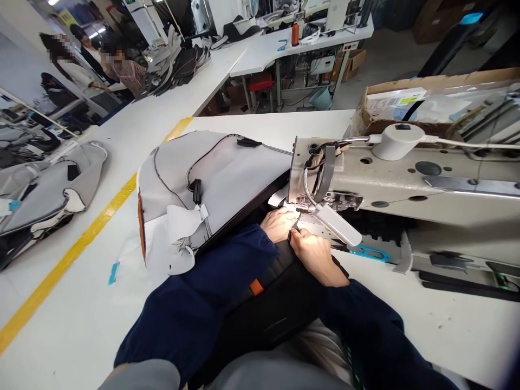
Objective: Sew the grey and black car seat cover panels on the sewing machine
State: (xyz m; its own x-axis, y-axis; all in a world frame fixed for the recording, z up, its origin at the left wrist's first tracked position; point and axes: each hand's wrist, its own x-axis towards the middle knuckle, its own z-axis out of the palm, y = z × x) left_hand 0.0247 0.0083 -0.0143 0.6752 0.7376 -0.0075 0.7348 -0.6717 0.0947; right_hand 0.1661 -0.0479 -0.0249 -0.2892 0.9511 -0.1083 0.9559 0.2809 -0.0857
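Observation:
At the needle end of a sewing machine (325, 162), both my hands work on a black fabric piece (280, 292). My left hand (279, 223) is beside the presser foot, its fingers together and pressed onto the fabric; their tips are partly hidden. Just to the right and nearer to me, my right hand (316, 255) pinches the fabric's edge between thumb and fingers. The black piece carries a small orange tab (256, 287) and runs down to my lap. Joined or lying beside it on the left is a large grey padded panel (239, 173) with black piping. A small lamp (339, 225) lights the stitching spot.
Yellow tape (101, 216) crosses the white table (81, 303). Another grey sewn piece (49, 189) lies at far left. Behind the machine stands a cardboard box (361, 108) of packets. A blue flat tool (370, 253) lies under the machine arm. Several people are at back left.

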